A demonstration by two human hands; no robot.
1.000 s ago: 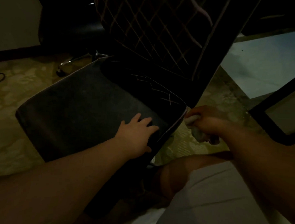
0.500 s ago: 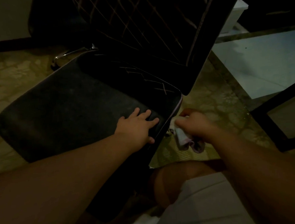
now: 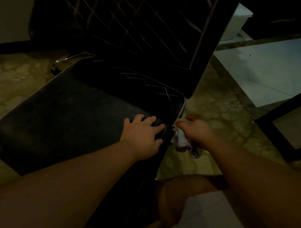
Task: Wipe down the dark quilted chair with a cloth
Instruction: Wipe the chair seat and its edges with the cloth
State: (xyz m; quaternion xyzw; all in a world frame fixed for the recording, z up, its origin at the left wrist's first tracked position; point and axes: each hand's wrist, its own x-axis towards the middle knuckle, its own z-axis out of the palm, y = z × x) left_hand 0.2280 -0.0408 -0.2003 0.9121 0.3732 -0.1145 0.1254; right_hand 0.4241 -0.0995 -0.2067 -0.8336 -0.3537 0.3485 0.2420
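From the head view, a dark quilted chair (image 3: 88, 120) with pale diamond stitching on its upright backrest is seen filling the middle of the dim frame, its flat seat extending left of the backrest. The left hand (image 3: 142, 133) is laid flat on the seat near its right edge, its fingers (image 3: 152, 119) straight and slightly spread, holding nothing. The right hand (image 3: 197, 130) is held just beside that same seat edge, and a crumpled pale cloth (image 3: 182, 141) is gripped in its curled fingers, touching or nearly touching the side of the seat; which cannot be told. Part of the cloth hangs below the hand. A patterned beige floor (image 3: 220, 114) is seen right of the chair, and a white plastic box (image 3: 235, 24) stands beyond the backrest's right edge.
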